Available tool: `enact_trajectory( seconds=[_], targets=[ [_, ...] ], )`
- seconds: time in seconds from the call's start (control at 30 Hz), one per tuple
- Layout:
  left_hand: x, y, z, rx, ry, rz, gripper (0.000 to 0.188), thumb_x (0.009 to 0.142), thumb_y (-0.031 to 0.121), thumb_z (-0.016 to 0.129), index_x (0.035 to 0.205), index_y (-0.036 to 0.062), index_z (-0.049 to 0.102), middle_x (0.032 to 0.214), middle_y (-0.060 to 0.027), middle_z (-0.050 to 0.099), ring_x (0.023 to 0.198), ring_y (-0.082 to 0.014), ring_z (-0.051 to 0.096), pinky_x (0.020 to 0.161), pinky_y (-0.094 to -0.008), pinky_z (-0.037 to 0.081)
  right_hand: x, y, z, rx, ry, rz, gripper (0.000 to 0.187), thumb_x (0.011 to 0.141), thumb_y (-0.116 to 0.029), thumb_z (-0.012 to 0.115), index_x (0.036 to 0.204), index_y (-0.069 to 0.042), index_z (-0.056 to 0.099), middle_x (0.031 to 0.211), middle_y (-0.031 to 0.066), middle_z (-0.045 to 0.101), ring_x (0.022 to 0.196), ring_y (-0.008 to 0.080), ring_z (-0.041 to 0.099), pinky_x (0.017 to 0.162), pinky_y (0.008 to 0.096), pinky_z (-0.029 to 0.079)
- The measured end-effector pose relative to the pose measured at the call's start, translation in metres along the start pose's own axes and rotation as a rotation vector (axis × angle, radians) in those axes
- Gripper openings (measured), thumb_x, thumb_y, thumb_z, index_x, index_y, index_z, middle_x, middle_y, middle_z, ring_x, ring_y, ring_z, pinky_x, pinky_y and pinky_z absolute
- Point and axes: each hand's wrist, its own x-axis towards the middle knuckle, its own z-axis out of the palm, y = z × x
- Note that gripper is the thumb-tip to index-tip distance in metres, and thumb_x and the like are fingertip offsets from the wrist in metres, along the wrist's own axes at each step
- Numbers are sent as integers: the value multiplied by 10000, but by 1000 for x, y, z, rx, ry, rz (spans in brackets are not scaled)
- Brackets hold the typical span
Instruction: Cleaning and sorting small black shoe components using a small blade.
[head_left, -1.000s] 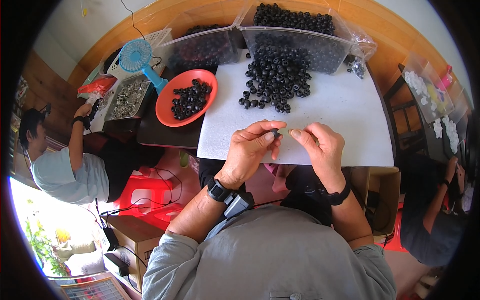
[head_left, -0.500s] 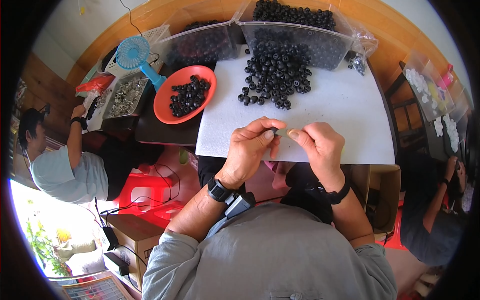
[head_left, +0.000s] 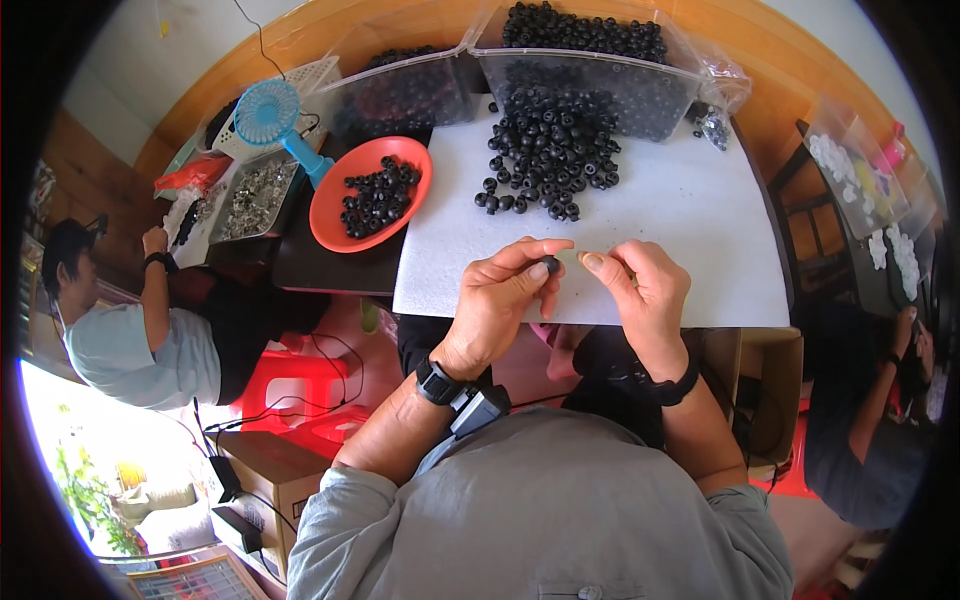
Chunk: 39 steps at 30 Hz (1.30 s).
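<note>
Over the near part of the white foam sheet (head_left: 720, 270), my left hand (head_left: 497, 293) pinches a small round black bead-like part (head_left: 551, 264) between thumb and fingers. My right hand (head_left: 642, 285) is closed in a pinch just to the right, a small gap away from the part. What lies in that pinch is mostly hidden by the fingertips; only a thin tip shows. Beyond both hands, a heap of similar black parts (head_left: 555, 150), some with visible holes, spreads over the sheet. An orange-red bowl (head_left: 325, 215) to the left holds more of them.
Two clear plastic bins, the right one (head_left: 660, 90) and the left one (head_left: 400, 105), stand behind the heap with black parts inside. A blue fan (head_left: 267, 112) and a metal tray (head_left: 258, 200) sit at left. One person (head_left: 140, 340) works at left, another (head_left: 860, 420) at right.
My hands have drawn slightly apart. A flat grey piece that bridged my fingertips no longer shows between them, and the black part in my left hand is now more visible.
</note>
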Motion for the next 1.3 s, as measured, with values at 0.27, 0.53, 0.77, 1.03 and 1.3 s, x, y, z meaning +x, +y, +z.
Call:
enact_trajectory(
  seconds=[0.27,0.53,0.77,1.03,1.3],
  targets=[
    [-1,-1,0,-9,35,-29,295,1043,29,574,1314,-47,663,1034,-102,665,893,-174,624,698,-315,513,0,-1,1,-23,10,-46,354,871,-203,825,680,-58,565,602,67,557,552,244,517,509,386,383],
    [-1,0,1,-31,34,-38,283,1044,38,576,1296,-57,663,1015,-107,663,879,-176,621,699,-312,513,-1,0,1,-33,7,-70,342,873,-198,822,682,-65,571,605,59,561,559,243,528,513,382,393],
    [-1,-2,-1,-37,32,-44,282,1046,37,571,1294,-65,659,1008,-110,664,870,-178,621,692,-313,510,-1,0,-1,-22,-3,-73,335,873,-199,821,685,-64,577,615,59,566,567,242,535,518,381,398],
    [-1,0,1,-28,43,-31,271,1044,28,567,1284,-54,666,1068,-115,671,871,-184,620,688,-314,511,0,4,1,-43,-6,-87,335,863,-196,830,685,-66,578,606,60,558,565,247,532,512,387,394],
    [1,4,1,-6,90,-53,232,1036,3,559,1226,-57,678,1089,-106,656,857,-184,614,687,-311,512,-5,3,4,-81,-20,-235,340,815,-201,861,684,-83,570,597,40,541,569,237,523,504,382,393]
  ],
)
